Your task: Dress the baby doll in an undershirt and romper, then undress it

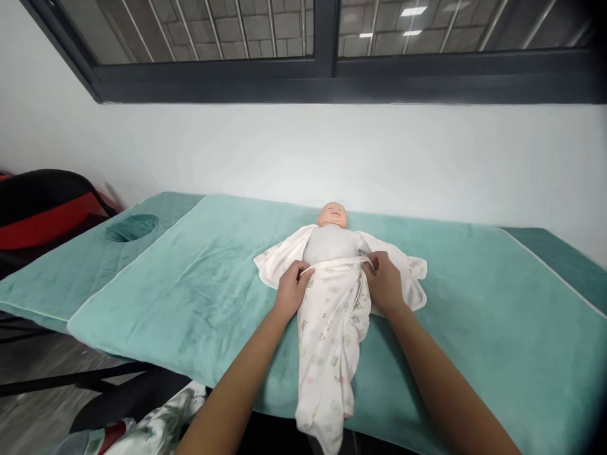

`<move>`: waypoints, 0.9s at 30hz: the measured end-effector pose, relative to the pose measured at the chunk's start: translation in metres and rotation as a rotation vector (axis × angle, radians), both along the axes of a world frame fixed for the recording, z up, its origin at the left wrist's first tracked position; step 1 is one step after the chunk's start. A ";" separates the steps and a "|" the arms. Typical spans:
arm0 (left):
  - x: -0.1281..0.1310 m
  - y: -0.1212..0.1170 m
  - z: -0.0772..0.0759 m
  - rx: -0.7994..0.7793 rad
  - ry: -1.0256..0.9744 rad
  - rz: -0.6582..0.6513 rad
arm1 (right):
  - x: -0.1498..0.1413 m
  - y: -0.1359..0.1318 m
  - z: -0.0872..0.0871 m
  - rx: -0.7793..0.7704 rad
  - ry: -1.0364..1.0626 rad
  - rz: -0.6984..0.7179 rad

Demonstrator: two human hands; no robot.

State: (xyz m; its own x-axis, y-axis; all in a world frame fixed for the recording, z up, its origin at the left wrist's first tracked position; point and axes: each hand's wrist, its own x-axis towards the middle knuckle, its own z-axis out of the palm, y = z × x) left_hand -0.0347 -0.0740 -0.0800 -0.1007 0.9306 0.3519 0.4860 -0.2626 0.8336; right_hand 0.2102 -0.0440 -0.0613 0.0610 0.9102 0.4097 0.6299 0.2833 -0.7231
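enclosing the doll point(332, 241) from belly down, a printed cloth point(328, 341) is pinched in both nearly closed hands point(291, 289) point(385, 282).

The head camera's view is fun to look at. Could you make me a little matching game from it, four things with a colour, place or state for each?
Things:
1. Doll
2. Left hand
3. Bed cover
4. Window frame

Descriptions:
A. Blue-green, spread beneath the doll
B. Face up, lower body covered by patterned cloth
C. Dark grey, at the top of the picture
D. At the upper edge of the patterned cloth

Right pairs: 1-B, 2-D, 3-A, 4-C
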 end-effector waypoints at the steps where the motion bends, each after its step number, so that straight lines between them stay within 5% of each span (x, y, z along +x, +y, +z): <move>1: -0.002 0.001 -0.001 -0.004 -0.033 -0.035 | -0.002 0.002 -0.001 -0.009 0.062 0.032; 6: -0.014 0.005 -0.002 0.078 -0.211 -0.171 | -0.002 -0.007 -0.008 -0.194 0.427 0.365; 9: -0.014 0.004 -0.003 0.098 -0.266 -0.227 | 0.004 -0.013 -0.001 -0.291 0.445 0.424; 14: -0.010 0.002 -0.004 0.047 -0.293 -0.134 | 0.000 -0.011 0.041 -0.338 0.036 0.602; 18: -0.012 0.017 0.006 0.042 -0.157 0.006 | -0.010 0.000 0.074 -0.071 -0.403 0.713; 22: -0.013 0.047 0.019 0.041 -0.063 -0.015 | -0.019 0.022 0.074 0.138 -0.561 0.612; 27: -0.008 0.064 0.013 -0.023 -0.248 -0.056 | -0.022 0.055 0.038 0.125 -0.246 0.357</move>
